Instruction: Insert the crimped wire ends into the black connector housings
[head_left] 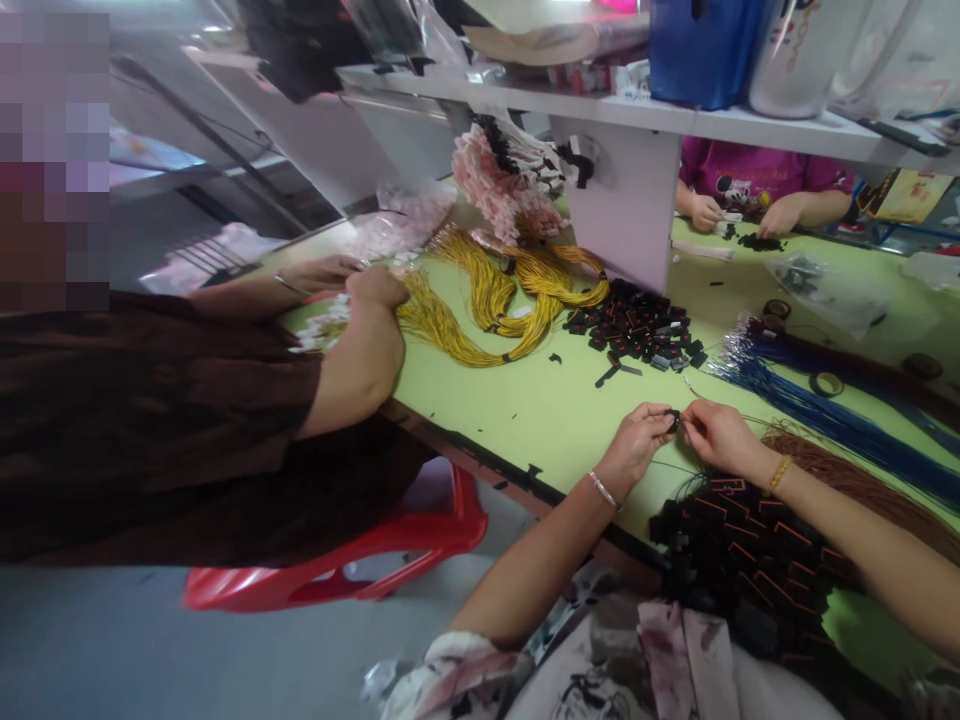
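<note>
In the head view my left hand [637, 440], with a silver bangle at the wrist, pinches a small black plastic part [673, 421]. Close against it, the fingers of my right hand [720, 437] are closed on a thin dark wire, whose run between the fingers is mostly hidden. Under my right forearm lies a large heap of black plastic parts [739, 525] with orange-red edges. Beyond my hands is a pile of loose black pieces [637, 325]. Brown wires [832, 465] spread out behind my right wrist.
Blue wires [825, 400] and a tape roll [826, 383] lie at right. Yellow wire bundles [480, 350] lie near a co-worker's hands [375, 285] at left. A shelf [525, 95] overhangs the green table [480, 415]. Another person's hands [780, 215] work opposite. A red stool [337, 565] stands left.
</note>
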